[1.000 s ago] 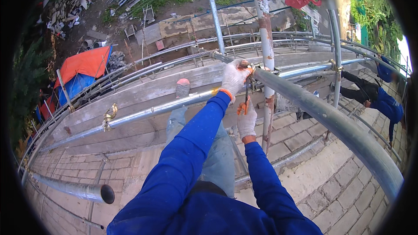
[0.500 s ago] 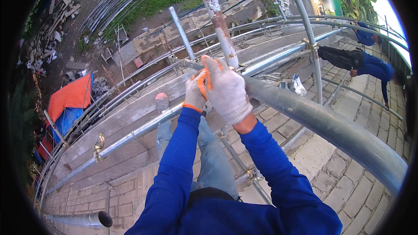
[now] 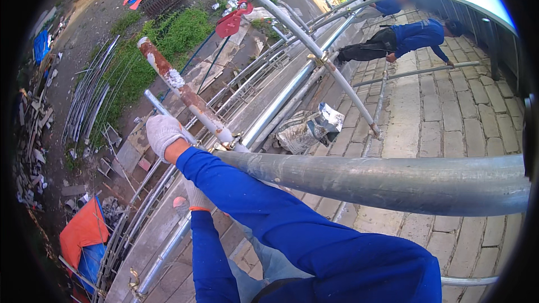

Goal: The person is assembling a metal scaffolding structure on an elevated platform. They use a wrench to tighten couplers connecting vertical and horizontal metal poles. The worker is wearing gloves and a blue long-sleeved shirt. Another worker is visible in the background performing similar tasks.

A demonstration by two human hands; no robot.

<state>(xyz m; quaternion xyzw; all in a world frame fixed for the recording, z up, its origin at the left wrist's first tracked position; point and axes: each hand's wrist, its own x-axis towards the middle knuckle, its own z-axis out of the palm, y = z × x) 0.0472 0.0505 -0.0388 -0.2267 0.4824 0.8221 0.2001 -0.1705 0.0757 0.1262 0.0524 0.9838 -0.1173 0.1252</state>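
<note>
My right hand (image 3: 164,136), in a white knit glove, is closed like a fist beside a short silver upright tube (image 3: 155,102); whatever its fingers hold is hidden. My right forearm crosses over my left hand (image 3: 196,193), also gloved, with an orange cuff; its fingers are out of sight. Both hands are near the end of a thick grey pipe (image 3: 370,180) that runs off to the right. Close by, a rusty, white-flecked pole (image 3: 188,96) rises at a slant from the pipe joint.
A red pulley hook (image 3: 231,21) hangs near a silver scaffold pole (image 3: 292,29). A torn sack (image 3: 306,129) lies on the block surface (image 3: 443,118). Two people in blue work at the far right. Ground with an orange tarp (image 3: 84,227) lies below the rails at left.
The view has swung to the right. My right hand has moved away from my left hand, out beside the silver upright tube, and my right forearm now covers part of my left hand.
</note>
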